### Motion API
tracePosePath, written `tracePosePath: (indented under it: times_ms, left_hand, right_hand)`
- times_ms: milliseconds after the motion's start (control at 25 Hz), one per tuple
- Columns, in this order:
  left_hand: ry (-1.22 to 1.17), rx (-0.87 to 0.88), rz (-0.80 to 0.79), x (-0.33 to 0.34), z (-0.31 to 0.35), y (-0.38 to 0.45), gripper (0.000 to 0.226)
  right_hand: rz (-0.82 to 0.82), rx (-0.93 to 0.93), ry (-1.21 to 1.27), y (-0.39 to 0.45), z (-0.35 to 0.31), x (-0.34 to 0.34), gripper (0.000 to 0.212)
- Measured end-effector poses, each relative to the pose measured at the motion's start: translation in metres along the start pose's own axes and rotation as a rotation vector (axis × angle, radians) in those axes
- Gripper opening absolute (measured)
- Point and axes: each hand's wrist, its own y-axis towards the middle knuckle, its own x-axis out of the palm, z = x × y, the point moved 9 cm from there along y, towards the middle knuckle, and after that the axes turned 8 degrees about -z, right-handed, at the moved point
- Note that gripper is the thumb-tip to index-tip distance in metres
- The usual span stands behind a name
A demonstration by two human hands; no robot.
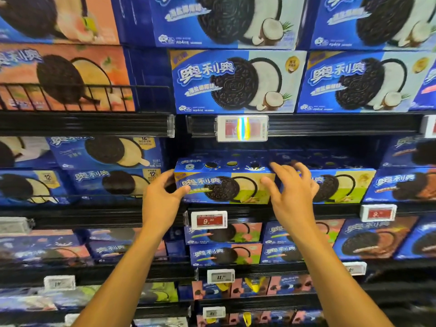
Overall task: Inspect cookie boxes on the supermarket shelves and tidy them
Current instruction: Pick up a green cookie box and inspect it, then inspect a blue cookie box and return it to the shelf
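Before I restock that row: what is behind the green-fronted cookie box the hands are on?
Behind the green-fronted cookie box more blue box tops run back into the shelf. The dark rear of the shelf hides how many.

A single head-worn wide-angle view looks forward and slightly down at the supermarket shelves [94,123], close enough that the shelving fills the picture from edge to edge. Both forearms enter from 6 o'clock and reach toward the centre, where the left hand [160,199] and right hand [292,194] meet a green-and-blue cookie box [224,187]. Boxes toward 12 o'clock appear largest and bowed by the lens. No second view shares the scene.
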Motion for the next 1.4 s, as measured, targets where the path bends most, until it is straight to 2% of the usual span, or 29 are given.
tracePosePath:
  times_ms: [120, 440, 680, 840, 1040, 1200, 1280, 1400]
  left_hand:
    - [0.058, -0.019, -0.003, 0.004, -0.004, 0.003, 0.038]
    - [0.195, -0.014, 0.01, 0.008, 0.0, 0.004, 0.042]
    - [0.246, -0.065, -0.014, 0.014, 0.0, 0.0, 0.051]
    - [0.278, -0.085, -0.029, 0.016, 0.006, -0.004, 0.045]
    - [0.176, -0.111, -0.012, 0.01, 0.017, -0.024, 0.05]
    - [0.134, -0.148, 0.093, -0.011, 0.026, -0.054, 0.04]
    - [0.088, -0.171, 0.153, -0.028, 0.031, -0.068, 0.032]
    - [-0.01, -0.223, 0.243, -0.06, 0.029, -0.09, 0.019]
  right_hand:
    - [0.02, -0.047, -0.102, 0.003, -0.004, 0.005, 0.023]
    - [0.052, -0.082, -0.16, 0.009, -0.004, -0.001, 0.017]
    - [0.018, -0.068, -0.12, 0.012, 0.006, -0.004, 0.02]
    - [-0.061, -0.08, -0.093, 0.017, 0.011, -0.004, 0.026]
    - [-0.16, -0.07, -0.005, 0.018, 0.011, -0.007, 0.034]
    - [-0.178, -0.206, 0.176, 0.006, -0.027, -0.012, 0.037]
    - [-0.256, -0.239, 0.312, 0.0, -0.047, -0.003, 0.038]
    - [-0.457, -0.215, 0.494, -0.015, -0.075, 0.026, 0.04]
